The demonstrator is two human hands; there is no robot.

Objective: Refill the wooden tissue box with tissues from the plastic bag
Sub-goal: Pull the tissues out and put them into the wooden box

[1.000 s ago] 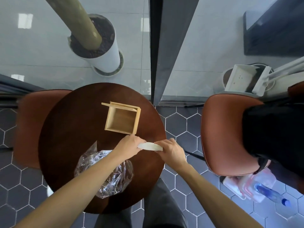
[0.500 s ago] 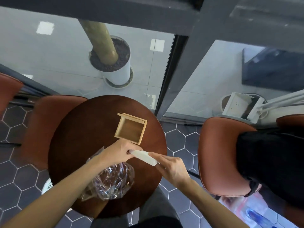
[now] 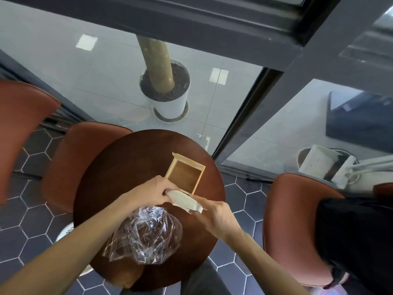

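Tissues (image 3: pixel 183 200), a white folded stack, are held over the round dark table (image 3: pixel 119 167) at centre frame, in the single head view available. Left hand (image 3: pixel 152 193) grips the stack's upper-left end, fingers curled round it; right hand (image 3: pixel 215 213) pinches the lower-right end, where a loose ply edge shows. Long axis of the stack runs from upper left to lower right of the frame, slanted across the nearest corner of the wooden tissue box (image 3: pixel 185 174). That box sits open on the table just above and right of the stack, its cavity showing only bare wood, with a thin panel standing up along its far rim; whether this is a lid cannot be told. Stack's upper edge overlaps the box's near rim in the picture; contact or clearance between them cannot be determined from this angle. Left hand is the nearer to the opening, right hand lies further toward the lower right. Judgement: insertion is in hand but not done, and the stack needs shifting up-frame and squaring to the box walls before lowering. Plastic bag (image 3: pixel 146 233), clear and crumpled, lies on the table below the hands, beside the left forearm; no tissues can be made out inside it. Brown chairs (image 3: pixel 282 213) flank the table, and a white planter (image 3: pixel 170 99) stands at upper centre.
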